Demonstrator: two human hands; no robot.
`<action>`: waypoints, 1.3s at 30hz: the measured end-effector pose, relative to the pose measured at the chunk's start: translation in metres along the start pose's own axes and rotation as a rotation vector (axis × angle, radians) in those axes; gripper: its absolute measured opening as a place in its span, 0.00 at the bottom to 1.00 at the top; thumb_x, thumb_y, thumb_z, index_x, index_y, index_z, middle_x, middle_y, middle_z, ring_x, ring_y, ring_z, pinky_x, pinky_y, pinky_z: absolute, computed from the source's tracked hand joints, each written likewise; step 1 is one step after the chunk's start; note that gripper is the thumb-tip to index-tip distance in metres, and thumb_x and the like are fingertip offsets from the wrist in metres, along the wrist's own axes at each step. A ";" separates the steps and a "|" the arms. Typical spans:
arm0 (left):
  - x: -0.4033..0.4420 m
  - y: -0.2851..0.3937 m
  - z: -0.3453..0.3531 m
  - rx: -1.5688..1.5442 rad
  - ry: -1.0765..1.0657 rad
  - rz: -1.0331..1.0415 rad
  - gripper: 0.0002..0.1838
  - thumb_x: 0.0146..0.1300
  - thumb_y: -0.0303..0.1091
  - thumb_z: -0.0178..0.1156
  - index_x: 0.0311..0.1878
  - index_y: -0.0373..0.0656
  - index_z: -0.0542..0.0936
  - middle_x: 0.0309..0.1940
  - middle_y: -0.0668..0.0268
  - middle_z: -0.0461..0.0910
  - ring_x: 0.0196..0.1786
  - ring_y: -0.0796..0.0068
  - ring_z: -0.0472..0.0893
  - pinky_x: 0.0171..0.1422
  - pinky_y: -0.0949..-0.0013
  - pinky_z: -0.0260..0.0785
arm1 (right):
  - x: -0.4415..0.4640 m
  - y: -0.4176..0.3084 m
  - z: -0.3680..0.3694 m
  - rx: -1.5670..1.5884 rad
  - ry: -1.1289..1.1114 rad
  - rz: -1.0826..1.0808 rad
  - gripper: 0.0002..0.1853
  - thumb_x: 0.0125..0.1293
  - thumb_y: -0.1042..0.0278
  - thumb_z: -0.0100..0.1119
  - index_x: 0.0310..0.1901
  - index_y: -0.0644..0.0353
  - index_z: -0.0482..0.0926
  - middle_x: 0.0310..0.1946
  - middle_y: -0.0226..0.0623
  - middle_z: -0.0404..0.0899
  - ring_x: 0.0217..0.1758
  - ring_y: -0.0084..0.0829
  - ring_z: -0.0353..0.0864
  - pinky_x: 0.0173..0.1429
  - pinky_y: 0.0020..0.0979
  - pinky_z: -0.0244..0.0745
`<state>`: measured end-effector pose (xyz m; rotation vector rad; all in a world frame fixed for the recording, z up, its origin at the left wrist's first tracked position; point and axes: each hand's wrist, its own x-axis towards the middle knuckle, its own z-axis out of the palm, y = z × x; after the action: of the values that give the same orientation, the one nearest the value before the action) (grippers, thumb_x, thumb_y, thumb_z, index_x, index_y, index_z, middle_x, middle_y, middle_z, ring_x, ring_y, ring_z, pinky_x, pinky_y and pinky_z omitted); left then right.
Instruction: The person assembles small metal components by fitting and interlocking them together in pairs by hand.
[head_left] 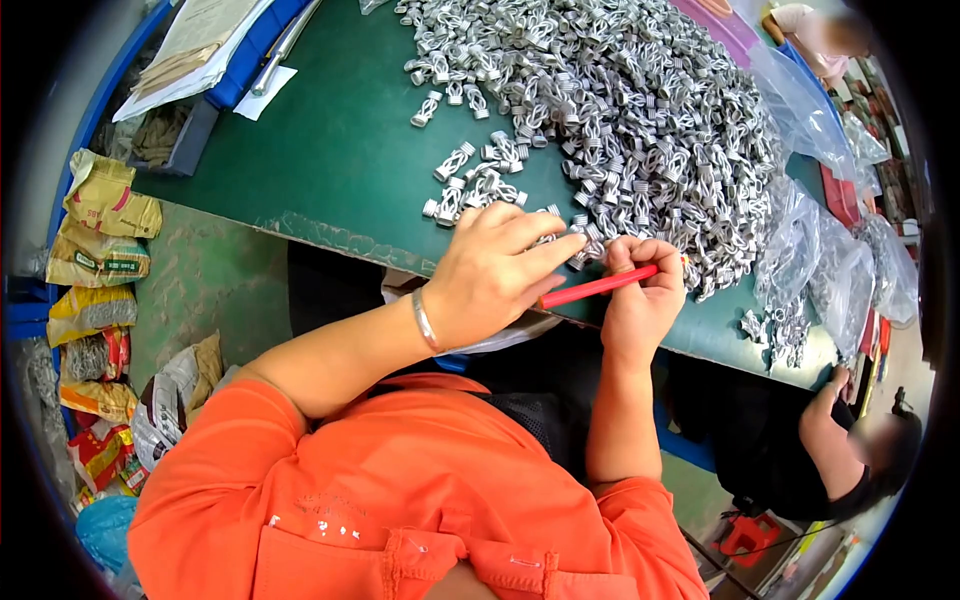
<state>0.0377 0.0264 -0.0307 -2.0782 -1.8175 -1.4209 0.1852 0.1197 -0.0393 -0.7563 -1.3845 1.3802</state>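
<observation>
My left hand (487,268), wearing a silver bracelet (425,320), is at the table's near edge with its fingers stretched out and apart. Grey metal parts lie beside its fingertips, and I cannot make out whether it touches any of them. My right hand (643,295) is closed around a slim red stick-like tool (590,288) whose left end points toward my left thumb. Its thumb and forefinger are bent together at the edge of a big heap of grey looped metal parts (660,130). A small group of the same parts (480,185) lies just beyond my left hand.
The green table (330,150) carries papers (190,50) and a blue bin (245,60) at far left. Clear plastic bags (815,240) and small metal pieces (780,330) are at right. Sacks (95,310) line the left floor. A person (800,440) sits at right.
</observation>
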 end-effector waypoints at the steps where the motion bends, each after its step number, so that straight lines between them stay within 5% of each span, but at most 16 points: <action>1: 0.004 0.003 0.001 0.076 -0.047 -0.026 0.21 0.46 0.30 0.68 0.48 0.45 0.81 0.42 0.68 0.77 0.42 0.66 0.74 0.47 0.64 0.63 | 0.001 -0.002 0.001 0.012 0.035 0.040 0.10 0.60 0.85 0.58 0.33 0.63 0.67 0.31 0.37 0.77 0.31 0.21 0.74 0.37 0.21 0.72; 4: 0.006 -0.001 0.009 0.186 -0.098 -0.065 0.17 0.49 0.32 0.67 0.45 0.46 0.81 0.40 0.71 0.76 0.42 0.67 0.73 0.46 0.64 0.60 | 0.006 0.002 -0.004 0.016 0.073 0.094 0.10 0.61 0.84 0.59 0.32 0.62 0.67 0.30 0.37 0.77 0.28 0.20 0.73 0.31 0.19 0.70; 8: 0.011 0.001 0.008 0.249 -0.133 -0.121 0.15 0.48 0.32 0.67 0.41 0.45 0.80 0.38 0.70 0.75 0.43 0.66 0.73 0.46 0.63 0.60 | 0.006 0.001 -0.008 -0.306 0.081 -0.117 0.09 0.60 0.82 0.60 0.30 0.62 0.69 0.30 0.35 0.76 0.29 0.20 0.73 0.32 0.20 0.71; 11: 0.015 0.005 0.006 0.157 -0.021 -0.116 0.15 0.48 0.30 0.68 0.41 0.42 0.81 0.39 0.66 0.76 0.41 0.66 0.75 0.45 0.64 0.63 | 0.007 -0.005 -0.010 0.039 0.134 0.029 0.09 0.60 0.83 0.60 0.32 0.62 0.68 0.30 0.37 0.76 0.23 0.20 0.72 0.28 0.20 0.70; 17: 0.007 0.010 -0.004 -0.600 -0.061 -0.421 0.15 0.58 0.22 0.63 0.49 0.34 0.77 0.34 0.66 0.79 0.36 0.82 0.79 0.40 0.78 0.74 | -0.011 -0.021 0.000 0.322 -0.002 0.211 0.10 0.61 0.82 0.59 0.35 0.59 0.66 0.32 0.40 0.77 0.25 0.23 0.73 0.27 0.21 0.70; 20: -0.002 0.015 -0.009 -0.940 -0.051 -0.670 0.12 0.59 0.20 0.62 0.46 0.33 0.78 0.34 0.65 0.79 0.36 0.79 0.80 0.41 0.77 0.75 | -0.020 -0.014 0.005 0.291 -0.022 0.205 0.09 0.64 0.80 0.57 0.36 0.60 0.66 0.33 0.42 0.77 0.23 0.21 0.71 0.26 0.19 0.67; 23: -0.013 0.014 -0.012 -0.914 -0.045 -0.618 0.10 0.59 0.19 0.61 0.45 0.32 0.78 0.37 0.63 0.79 0.36 0.77 0.81 0.41 0.76 0.75 | -0.030 -0.015 0.005 0.311 -0.046 0.293 0.09 0.64 0.80 0.57 0.37 0.60 0.66 0.34 0.43 0.78 0.24 0.21 0.73 0.26 0.19 0.69; 28: -0.026 0.010 -0.015 -0.693 0.009 -0.359 0.12 0.54 0.16 0.64 0.44 0.31 0.78 0.41 0.59 0.77 0.40 0.74 0.80 0.44 0.74 0.76 | -0.042 -0.005 0.007 0.322 -0.169 0.032 0.12 0.61 0.84 0.58 0.37 0.61 0.64 0.39 0.46 0.76 0.33 0.28 0.79 0.34 0.23 0.78; 34: -0.026 0.013 -0.024 -0.606 0.045 -0.278 0.15 0.48 0.16 0.68 0.41 0.32 0.80 0.41 0.58 0.78 0.42 0.71 0.79 0.46 0.71 0.75 | -0.052 0.003 0.014 0.051 -0.160 -0.352 0.17 0.55 0.89 0.61 0.35 0.62 0.62 0.42 0.50 0.75 0.42 0.36 0.82 0.43 0.31 0.81; 39: -0.034 0.009 -0.023 -0.600 0.099 -0.236 0.13 0.48 0.17 0.68 0.39 0.34 0.80 0.38 0.58 0.80 0.39 0.69 0.80 0.43 0.71 0.74 | -0.051 -0.002 0.014 -0.163 -0.214 -0.601 0.21 0.49 0.86 0.69 0.31 0.60 0.62 0.38 0.48 0.77 0.39 0.44 0.82 0.40 0.36 0.82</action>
<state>0.0350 -0.0157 -0.0342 -1.9930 -1.8016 -2.3261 0.1883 0.0670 -0.0463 -0.2523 -1.7284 0.8971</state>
